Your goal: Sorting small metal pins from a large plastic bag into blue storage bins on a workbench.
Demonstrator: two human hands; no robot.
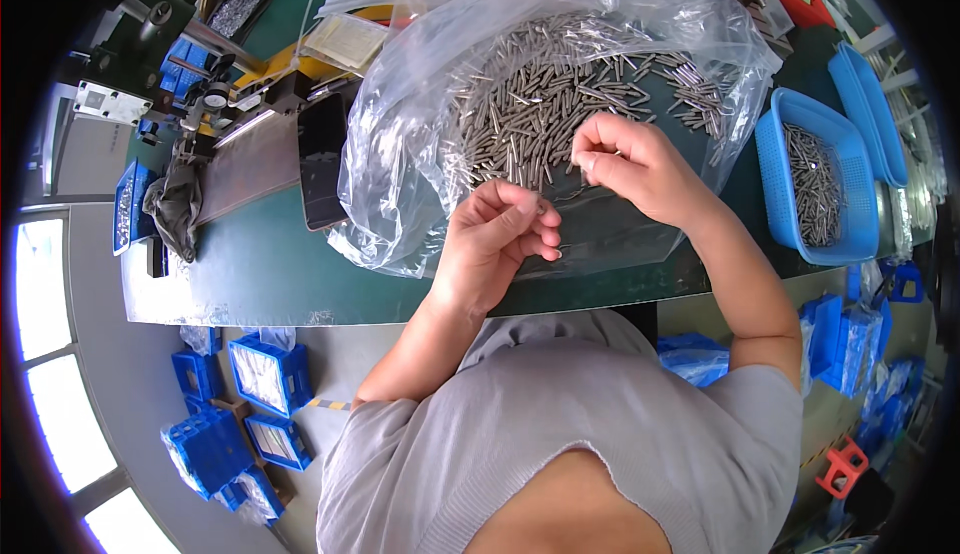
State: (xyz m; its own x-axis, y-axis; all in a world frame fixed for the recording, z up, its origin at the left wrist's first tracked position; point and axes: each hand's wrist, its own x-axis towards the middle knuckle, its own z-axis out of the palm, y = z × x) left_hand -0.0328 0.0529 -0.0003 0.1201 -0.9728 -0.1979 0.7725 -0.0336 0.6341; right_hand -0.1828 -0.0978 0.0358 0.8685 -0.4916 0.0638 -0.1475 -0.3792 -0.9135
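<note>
Over the near edge of the pile, my left hand [496, 238] is closed in a pinch. A small grey metal pin [541, 208] shows end-on between its thumb and forefinger. My right hand [640, 166] is bent down at the pile's right side with its fingertips pinched together; whatever they hold is hidden. Many short, slim metal pins [530, 104] lie heaped on a spread-out clear plastic bag [400, 144], with a smaller loose group [697, 97] to the right. Both hands are above the bag, apart from each other.
At the right stands a blue basket [870, 216] holding more metal pins, beside another blue basket [872, 104]. A black phone-like slab [322, 159] lies left of the bag. Farther left are a metal fixture with a dial gauge [215, 97] and a dark cloth [174, 209] on the green table [260, 289].
</note>
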